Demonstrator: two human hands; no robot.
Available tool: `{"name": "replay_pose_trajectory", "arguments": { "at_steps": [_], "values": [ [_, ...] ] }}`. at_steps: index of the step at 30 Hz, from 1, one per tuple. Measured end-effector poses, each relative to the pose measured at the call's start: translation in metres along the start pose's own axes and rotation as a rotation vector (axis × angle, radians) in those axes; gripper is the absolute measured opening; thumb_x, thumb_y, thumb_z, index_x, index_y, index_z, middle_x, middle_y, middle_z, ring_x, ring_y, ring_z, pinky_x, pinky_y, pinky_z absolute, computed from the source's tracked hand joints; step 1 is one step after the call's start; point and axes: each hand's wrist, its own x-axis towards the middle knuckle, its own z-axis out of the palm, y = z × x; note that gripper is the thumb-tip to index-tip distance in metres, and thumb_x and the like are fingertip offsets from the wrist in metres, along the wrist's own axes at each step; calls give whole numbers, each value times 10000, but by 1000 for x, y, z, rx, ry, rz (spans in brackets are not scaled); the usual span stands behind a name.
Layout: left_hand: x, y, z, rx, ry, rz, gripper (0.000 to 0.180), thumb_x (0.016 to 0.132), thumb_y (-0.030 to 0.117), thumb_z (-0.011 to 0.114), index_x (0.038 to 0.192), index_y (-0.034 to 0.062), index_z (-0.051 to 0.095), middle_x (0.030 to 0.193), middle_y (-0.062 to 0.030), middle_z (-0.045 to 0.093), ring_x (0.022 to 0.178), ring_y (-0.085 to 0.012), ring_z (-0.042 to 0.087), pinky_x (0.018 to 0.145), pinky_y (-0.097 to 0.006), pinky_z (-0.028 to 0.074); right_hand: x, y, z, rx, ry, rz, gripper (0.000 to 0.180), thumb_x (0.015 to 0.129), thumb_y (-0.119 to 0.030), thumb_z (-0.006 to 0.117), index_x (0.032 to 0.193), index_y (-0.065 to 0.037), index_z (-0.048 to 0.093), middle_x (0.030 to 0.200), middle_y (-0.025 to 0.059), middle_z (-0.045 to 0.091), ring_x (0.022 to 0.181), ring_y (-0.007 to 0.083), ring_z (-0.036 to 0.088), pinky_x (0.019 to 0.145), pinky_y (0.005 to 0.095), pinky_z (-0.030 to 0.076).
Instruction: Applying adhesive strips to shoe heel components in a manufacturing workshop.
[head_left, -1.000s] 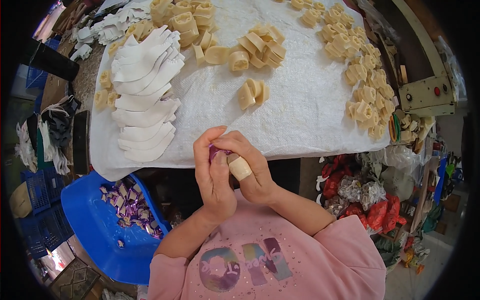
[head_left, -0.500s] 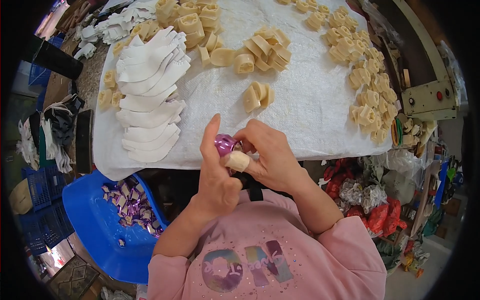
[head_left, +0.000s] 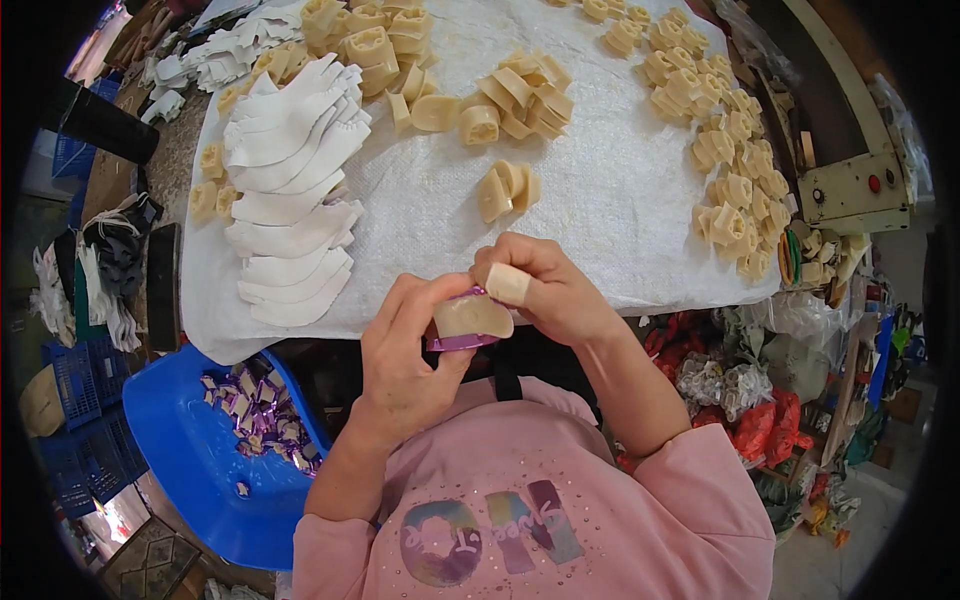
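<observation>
The left hand (head_left: 405, 360) covers the lower part of the cream piece (head_left: 470, 316), and only slivers of the purple strip (head_left: 455, 343) show beneath it, so its full shape cannot be told. The blue bin (head_left: 190, 440) runs under the table (head_left: 600, 200). The top row of tan pieces (head_left: 620, 20) is cut off by the picture's edge

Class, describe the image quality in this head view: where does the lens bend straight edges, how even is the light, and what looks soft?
Head view: fisheye bends the white-covered table edges toward a black rim; light is even and soft, without harsh glare; the left hand, right hand and cream piece are sharp; the blue bin and clutter near the rim look softer.
</observation>
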Motion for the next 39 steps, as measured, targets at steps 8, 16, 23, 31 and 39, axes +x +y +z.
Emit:
{"name": "replay_pose_trajectory", "arguments": {
  "at_steps": [8,16,23,31,39],
  "values": [
    [4,6,5,86,23,-45,446,640,-58,711,1057,-5,561,853,-62,525,726,-102,555,591,-220,456,-6,-2,13,-814,183,-294,170,919,-152,522,853,-4,573,755,-9,565,617,103,524,539,255,431],
    [1,-3,17,251,137,162,497,583,42,798,955,12,470,750,-91,585,620,-146,595,561,-239,474,-11,8,5,-277,23,-204,186,936,-152,476,950,-3,587,807,16,584,699,93,537,616,240,442],
    [3,-6,30,372,306,177,532,559,49,822,957,1,473,764,-119,591,646,-186,613,591,-280,499,-5,30,13,-157,198,-258,272,969,-229,439,1042,-2,569,919,50,603,802,127,553,694,264,456],
    [-2,-7,33,439,413,210,504,578,56,818,952,-4,486,779,-146,588,634,-235,615,584,-295,499,-9,33,28,181,225,-159,288,972,-235,440,1094,-3,558,959,81,630,868,179,612,714,296,489],
    [1,-22,29,466,387,218,471,612,51,807,957,-4,490,790,-136,590,639,-216,617,564,-289,492,-6,29,27,-588,354,-275,289,965,-223,437,1090,2,568,881,74,625,768,143,582,685,285,474]
  ]
}}
